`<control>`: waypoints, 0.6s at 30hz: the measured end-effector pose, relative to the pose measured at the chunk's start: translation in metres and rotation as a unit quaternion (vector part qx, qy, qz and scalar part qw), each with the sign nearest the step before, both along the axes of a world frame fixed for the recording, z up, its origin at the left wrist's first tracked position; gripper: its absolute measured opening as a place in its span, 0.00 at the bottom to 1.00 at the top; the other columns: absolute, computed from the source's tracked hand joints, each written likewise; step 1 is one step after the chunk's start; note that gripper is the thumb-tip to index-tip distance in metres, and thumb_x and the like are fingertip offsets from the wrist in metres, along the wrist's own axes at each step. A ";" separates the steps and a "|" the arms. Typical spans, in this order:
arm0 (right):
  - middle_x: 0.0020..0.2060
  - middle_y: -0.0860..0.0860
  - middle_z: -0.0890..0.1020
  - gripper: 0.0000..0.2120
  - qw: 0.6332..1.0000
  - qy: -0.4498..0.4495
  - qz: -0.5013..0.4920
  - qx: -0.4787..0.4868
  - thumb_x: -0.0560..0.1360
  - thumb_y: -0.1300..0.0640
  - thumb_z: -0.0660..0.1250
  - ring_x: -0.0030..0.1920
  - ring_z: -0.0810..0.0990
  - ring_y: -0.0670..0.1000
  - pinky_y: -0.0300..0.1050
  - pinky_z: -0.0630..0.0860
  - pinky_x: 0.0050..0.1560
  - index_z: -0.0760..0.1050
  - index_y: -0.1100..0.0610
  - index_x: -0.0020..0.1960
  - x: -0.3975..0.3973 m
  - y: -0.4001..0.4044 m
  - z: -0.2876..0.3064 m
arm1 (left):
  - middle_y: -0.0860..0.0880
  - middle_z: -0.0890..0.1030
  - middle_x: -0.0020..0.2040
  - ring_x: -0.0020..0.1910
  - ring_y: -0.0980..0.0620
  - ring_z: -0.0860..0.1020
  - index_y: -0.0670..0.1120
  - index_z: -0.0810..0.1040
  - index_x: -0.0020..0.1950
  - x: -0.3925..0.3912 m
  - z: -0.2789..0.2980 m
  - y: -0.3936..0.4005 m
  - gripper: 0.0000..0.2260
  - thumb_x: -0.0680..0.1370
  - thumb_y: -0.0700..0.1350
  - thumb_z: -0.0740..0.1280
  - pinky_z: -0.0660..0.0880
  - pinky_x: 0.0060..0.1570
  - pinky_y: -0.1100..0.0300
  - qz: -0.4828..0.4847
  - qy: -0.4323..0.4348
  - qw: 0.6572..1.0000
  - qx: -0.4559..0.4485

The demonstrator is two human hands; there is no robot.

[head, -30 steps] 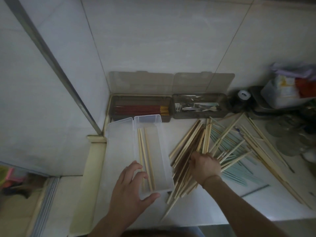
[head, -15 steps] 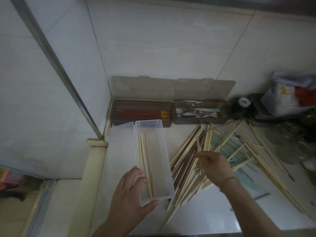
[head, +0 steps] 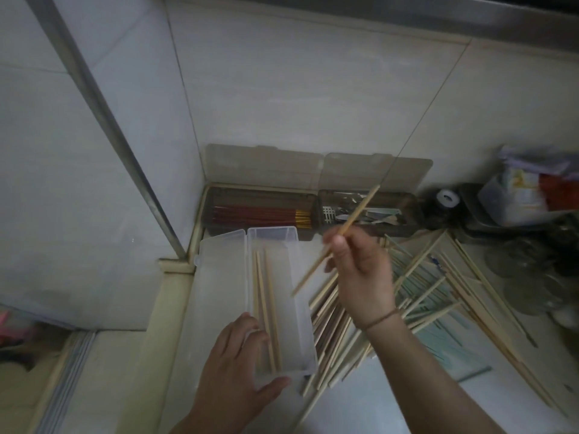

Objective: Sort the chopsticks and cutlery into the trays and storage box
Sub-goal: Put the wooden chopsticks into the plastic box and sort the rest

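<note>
The right hand (head: 360,270) pinches one pale bamboo chopstick (head: 338,238) between thumb and fingertips, held tilted in the air above the far right edge of the clear rectangular plastic tray (head: 294,308). The left hand (head: 233,368) grips the tray's near end, fingers curled over its rim beside the few light chopsticks (head: 266,311) lying lengthwise inside.
</note>
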State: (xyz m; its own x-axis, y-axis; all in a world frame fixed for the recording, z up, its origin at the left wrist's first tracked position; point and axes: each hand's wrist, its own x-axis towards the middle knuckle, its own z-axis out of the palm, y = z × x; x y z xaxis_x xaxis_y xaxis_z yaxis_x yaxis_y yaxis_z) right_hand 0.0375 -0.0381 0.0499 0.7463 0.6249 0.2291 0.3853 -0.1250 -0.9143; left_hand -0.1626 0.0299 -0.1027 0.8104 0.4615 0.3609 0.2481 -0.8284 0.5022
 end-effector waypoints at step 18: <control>0.60 0.61 0.75 0.15 0.789 -0.145 0.206 -0.560 0.78 0.66 0.54 0.61 0.75 0.62 0.53 0.73 0.56 0.70 0.63 0.63 -0.047 0.059 -0.092 | 0.50 0.74 0.60 0.63 0.48 0.71 0.49 0.77 0.53 0.000 0.002 0.000 0.28 0.63 0.66 0.71 0.68 0.59 0.60 0.003 0.040 0.999 -0.036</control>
State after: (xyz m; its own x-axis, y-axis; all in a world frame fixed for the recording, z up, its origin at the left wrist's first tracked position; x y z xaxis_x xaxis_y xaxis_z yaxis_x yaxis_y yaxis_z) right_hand -0.0095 0.0212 -0.0420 0.4455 0.7321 -0.5153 0.7770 -0.6021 -0.1838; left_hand -0.1630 0.0302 -0.1002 0.8329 0.4882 0.2605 0.2945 -0.7896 0.5383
